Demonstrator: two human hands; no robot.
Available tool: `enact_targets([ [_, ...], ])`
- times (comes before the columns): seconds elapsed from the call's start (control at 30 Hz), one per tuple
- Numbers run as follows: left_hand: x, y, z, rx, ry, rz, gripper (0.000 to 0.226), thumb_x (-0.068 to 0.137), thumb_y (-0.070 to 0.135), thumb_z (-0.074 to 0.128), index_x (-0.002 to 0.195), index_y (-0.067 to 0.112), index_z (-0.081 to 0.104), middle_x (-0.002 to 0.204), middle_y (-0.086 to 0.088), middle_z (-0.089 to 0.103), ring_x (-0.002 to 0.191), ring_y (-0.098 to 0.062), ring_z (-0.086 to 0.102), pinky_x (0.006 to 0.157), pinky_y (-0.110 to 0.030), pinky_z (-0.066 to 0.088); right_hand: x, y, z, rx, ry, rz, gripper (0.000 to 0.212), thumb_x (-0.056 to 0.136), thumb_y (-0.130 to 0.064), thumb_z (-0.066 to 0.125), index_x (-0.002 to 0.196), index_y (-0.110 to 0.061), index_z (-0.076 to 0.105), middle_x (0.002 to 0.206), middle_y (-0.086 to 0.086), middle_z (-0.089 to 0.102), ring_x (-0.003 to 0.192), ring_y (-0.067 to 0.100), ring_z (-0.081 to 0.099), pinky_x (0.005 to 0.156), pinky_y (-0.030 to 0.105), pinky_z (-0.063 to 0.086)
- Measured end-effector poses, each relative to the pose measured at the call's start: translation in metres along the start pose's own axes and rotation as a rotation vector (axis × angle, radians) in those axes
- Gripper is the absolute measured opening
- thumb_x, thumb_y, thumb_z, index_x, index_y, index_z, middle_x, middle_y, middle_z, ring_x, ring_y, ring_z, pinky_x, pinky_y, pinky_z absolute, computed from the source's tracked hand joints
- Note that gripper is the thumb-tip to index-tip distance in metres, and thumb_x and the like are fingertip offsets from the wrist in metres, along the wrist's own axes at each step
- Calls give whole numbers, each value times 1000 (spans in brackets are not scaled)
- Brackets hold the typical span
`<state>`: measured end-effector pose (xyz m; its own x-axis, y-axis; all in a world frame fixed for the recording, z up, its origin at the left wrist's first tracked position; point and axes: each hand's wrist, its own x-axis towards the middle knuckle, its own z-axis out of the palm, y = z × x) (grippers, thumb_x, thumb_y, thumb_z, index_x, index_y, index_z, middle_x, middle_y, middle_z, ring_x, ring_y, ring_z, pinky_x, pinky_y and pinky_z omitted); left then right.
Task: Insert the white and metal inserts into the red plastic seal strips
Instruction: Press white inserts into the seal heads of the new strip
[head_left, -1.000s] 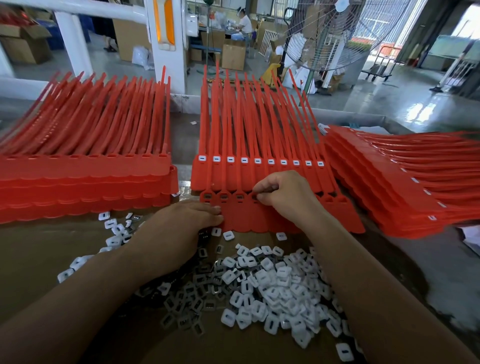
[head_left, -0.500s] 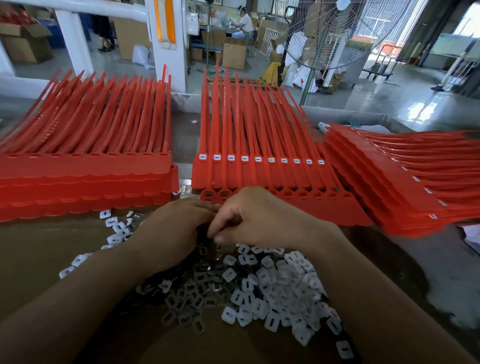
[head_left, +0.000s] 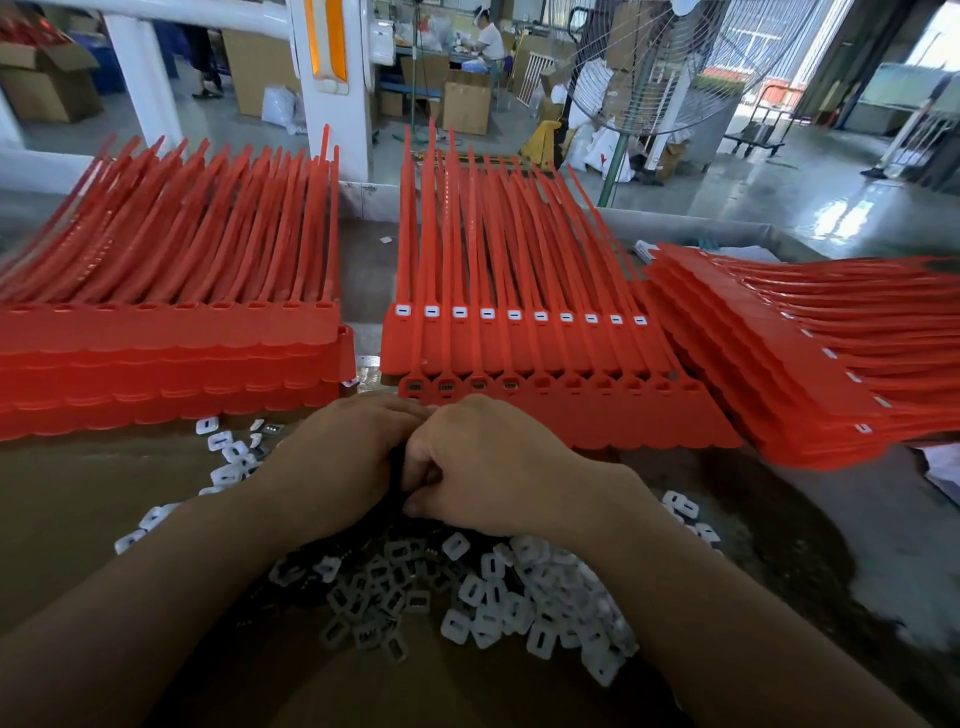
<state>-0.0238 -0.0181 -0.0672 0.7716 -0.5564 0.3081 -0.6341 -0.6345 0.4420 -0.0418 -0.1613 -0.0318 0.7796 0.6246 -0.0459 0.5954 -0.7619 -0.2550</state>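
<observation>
My left hand (head_left: 337, 457) and my right hand (head_left: 488, 467) meet knuckle to knuckle over a pile of white and metal inserts (head_left: 498, 597) on the brown table. Both have curled fingers, and what they hold between them is hidden. Just beyond them lies a red seal strip sheet (head_left: 623, 421). Its left sockets (head_left: 447, 385) carry dark metal inserts, while the sockets further right (head_left: 602, 384) look empty. Behind it, a stacked sheet shows a row of white inserts (head_left: 514, 315).
A stack of red strips without inserts (head_left: 171, 353) stands at the left. Another stack (head_left: 779, 374) lies fanned out at the right. Loose inserts (head_left: 228, 452) are scattered left of my hands. A standing fan (head_left: 675, 78) and cardboard boxes are beyond the table.
My right hand has drawn back from the strip sockets and come down beside my left hand over the insert pile. My left hand stayed nearly in place.
</observation>
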Motion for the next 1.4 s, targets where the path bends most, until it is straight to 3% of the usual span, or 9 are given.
enact_targets([
  [0.17, -1, 0, 0, 18, 5, -16, 31, 71, 8, 47, 89, 10, 72, 103, -2, 68, 97, -9, 58, 82, -22, 42, -2, 0, -2, 47, 54, 19, 16, 81, -20, 56, 83, -14, 70, 93, 0, 67, 85, 17, 59, 78, 37, 50],
  [0.27, -1, 2, 0, 66, -8, 21, 36, 67, -10, 52, 88, 10, 72, 102, -3, 69, 96, -21, 63, 80, -26, 44, -3, 5, -9, 122, 126, 93, 14, 81, -22, 52, 73, -15, 60, 78, -2, 63, 70, 13, 56, 69, 32, 49],
  [0.43, -1, -2, 6, 114, 21, -46, 60, 72, -12, 45, 119, 22, 59, 130, 9, 52, 123, -5, 41, 103, -17, 25, -7, 28, -22, 331, 265, 223, 14, 85, -15, 52, 79, -13, 64, 74, -5, 64, 59, 0, 53, 52, 15, 42],
  [0.57, -3, -3, 7, 136, -7, -53, 64, 73, -12, 43, 123, 25, 55, 134, 11, 47, 127, -2, 36, 103, -13, 18, -13, 55, -29, 579, 433, 375, 13, 79, -6, 60, 71, -14, 66, 59, -3, 64, 53, 3, 61, 47, 14, 45],
  [0.73, -3, -4, 7, 143, -5, -57, 65, 72, -14, 43, 123, 25, 55, 133, 11, 48, 126, -2, 37, 102, -10, 17, -19, 84, -29, 743, 549, 523, 15, 81, 0, 61, 76, -13, 65, 65, 3, 66, 52, 5, 63, 48, 16, 49],
  [0.83, -3, -5, 7, 143, 2, -50, 65, 72, -14, 43, 122, 25, 56, 133, 11, 49, 125, -1, 37, 101, -10, 16, -19, 92, -25, 679, 509, 569, 18, 84, -2, 59, 74, -17, 62, 71, 0, 67, 53, 2, 62, 46, 11, 43],
  [1.0, -1, -5, 8, 147, 10, -62, 65, 71, -15, 45, 121, 25, 57, 132, 11, 50, 124, -2, 38, 101, -10, 17, -15, 96, -18, 511, 448, 555, 20, 84, -8, 62, 71, -23, 65, 74, -10, 62, 73, 0, 54, 63, 13, 39],
  [1.4, 0, -5, 6, 158, -5, -78, 65, 73, -14, 44, 122, 27, 55, 134, 13, 47, 126, -1, 36, 101, -11, 17, -8, 101, -11, 400, 352, 536, 10, 83, -9, 63, 83, -15, 71, 69, -20, 55, 68, -7, 48, 52, 0, 36],
])
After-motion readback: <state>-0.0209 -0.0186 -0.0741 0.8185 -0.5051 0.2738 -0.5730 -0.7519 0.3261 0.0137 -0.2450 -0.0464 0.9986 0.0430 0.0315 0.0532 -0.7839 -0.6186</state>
